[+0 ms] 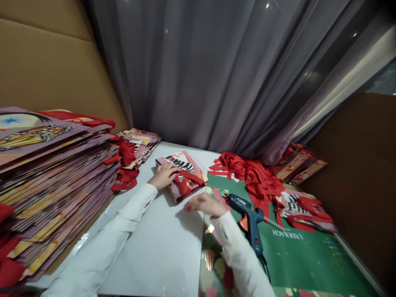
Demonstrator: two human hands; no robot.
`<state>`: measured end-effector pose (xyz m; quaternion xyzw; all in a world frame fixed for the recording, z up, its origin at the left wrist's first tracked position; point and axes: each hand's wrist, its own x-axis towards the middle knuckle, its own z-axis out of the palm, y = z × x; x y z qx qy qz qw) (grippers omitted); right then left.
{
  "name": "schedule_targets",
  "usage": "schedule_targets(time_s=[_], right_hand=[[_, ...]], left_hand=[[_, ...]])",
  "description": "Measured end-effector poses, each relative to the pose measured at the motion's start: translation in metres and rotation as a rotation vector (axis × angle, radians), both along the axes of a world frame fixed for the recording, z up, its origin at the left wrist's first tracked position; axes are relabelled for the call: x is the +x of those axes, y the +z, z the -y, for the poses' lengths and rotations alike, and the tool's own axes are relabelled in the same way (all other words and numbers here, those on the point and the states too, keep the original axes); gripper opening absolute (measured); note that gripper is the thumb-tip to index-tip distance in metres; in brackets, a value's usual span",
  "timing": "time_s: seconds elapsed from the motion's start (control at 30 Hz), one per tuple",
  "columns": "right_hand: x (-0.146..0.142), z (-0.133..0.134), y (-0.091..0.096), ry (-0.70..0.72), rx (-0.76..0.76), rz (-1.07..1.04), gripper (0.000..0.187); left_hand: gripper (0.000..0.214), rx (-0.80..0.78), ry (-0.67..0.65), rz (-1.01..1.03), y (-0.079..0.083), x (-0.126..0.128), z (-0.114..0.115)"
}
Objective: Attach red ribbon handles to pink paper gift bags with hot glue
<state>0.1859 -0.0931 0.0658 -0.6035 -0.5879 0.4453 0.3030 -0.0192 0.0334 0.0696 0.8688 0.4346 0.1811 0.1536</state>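
Observation:
My left hand (165, 175) rests on the left part of a pink printed package (182, 165) with a zebra-stripe pattern, its fingers laid out over the surface. A red ribbon (190, 177) crosses the top of this package, which lies on the white board. My right hand (206, 205) hovers just in front of the package, apart from it. Its fingers are loosely bent and slightly blurred, and no object shows in them. To the right of that hand, a blue glue gun (250, 218) with an orange trigger lies on a green printed sheet (297, 260).
A tall stack of printed cardboard pieces (58, 173) fills the left side. Red ribbons (260, 177) lie heaped at the back right, near another ribboned package (306, 210). More printed pieces stand behind them. A grey curtain (185, 74) hangs at the back, between cardboard walls.

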Motion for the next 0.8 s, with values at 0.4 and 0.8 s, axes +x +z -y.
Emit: schedule_targets(time_s=[0.4,0.8], right_hand=[[0.084,-0.121,0.003,-0.176,-0.042,0.756,0.029],[0.08,-0.146,0.091,-0.497,0.567,0.31,0.014]], left_hand=[[0.022,0.078,0.308,0.228,0.038,-0.003,0.051],[0.019,-0.094,-0.16,-0.066,-0.007,0.044,0.157]])
